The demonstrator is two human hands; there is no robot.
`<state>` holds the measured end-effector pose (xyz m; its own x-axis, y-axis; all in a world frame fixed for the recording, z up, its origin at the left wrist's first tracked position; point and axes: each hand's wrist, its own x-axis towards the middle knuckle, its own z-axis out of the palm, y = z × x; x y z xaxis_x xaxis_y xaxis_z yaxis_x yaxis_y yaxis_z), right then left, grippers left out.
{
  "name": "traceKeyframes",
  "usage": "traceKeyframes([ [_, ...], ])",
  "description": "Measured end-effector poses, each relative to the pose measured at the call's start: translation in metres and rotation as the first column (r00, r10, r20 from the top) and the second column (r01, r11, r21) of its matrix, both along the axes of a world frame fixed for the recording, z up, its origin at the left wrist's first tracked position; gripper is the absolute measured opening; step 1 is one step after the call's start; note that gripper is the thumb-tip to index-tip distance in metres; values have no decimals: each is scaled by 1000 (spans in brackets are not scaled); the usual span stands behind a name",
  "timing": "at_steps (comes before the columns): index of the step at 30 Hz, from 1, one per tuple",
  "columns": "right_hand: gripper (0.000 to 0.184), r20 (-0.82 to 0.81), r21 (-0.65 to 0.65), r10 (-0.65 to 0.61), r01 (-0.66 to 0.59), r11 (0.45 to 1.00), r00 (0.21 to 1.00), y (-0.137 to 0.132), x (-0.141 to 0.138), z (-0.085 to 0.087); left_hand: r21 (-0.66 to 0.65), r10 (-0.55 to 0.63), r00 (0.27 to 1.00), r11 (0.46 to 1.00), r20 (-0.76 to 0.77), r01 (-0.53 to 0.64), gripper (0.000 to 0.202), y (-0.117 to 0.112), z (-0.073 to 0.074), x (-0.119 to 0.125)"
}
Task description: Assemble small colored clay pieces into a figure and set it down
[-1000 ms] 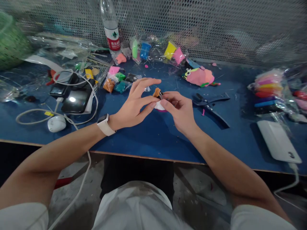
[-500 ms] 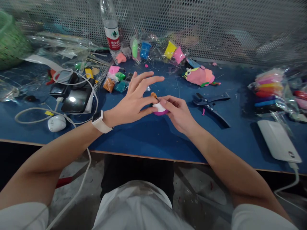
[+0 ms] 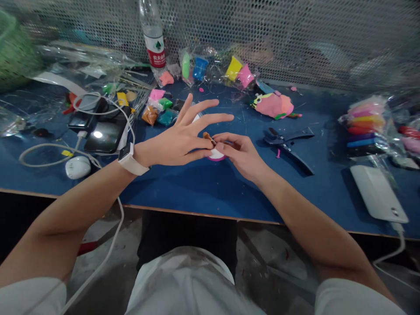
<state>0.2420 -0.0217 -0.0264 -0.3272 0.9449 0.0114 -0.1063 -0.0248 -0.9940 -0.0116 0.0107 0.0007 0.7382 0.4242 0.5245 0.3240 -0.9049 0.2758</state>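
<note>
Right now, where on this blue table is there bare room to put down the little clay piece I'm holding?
The near strip of the blue table, below both hands and left of the white power bank, is bare. There is another open patch between the black pliers and the rainbow clay packs. The back edge around the bottle and the phones at left are crowded.

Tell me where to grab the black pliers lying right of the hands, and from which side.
Grip the black pliers by the long handle that points toward the table's near edge, coming from above on the near right. The handles are splayed flat on the blue table, and that side looks bare, away from the right hand.
</note>
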Motion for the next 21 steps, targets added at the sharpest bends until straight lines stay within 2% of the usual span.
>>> traceKeyframes([
  [3, 38, 2, -10, 20, -20, 1000, 1000, -1, 1, 0, 14, -27, 999, 1000, -40, 28, 28, 0, 2, -1],
  [13, 48, 60, -11, 50, -50, 999, 997, 0, 0, -2, 33, -29, 996, 999, -79, 32, 29, -1, -6, 1],
  [21, 47, 56, -74, 53, -49, 996, 997, -1, 1, 0, -50, -8, 999, 999, -46, 6, 27, -1, -5, 0],
])
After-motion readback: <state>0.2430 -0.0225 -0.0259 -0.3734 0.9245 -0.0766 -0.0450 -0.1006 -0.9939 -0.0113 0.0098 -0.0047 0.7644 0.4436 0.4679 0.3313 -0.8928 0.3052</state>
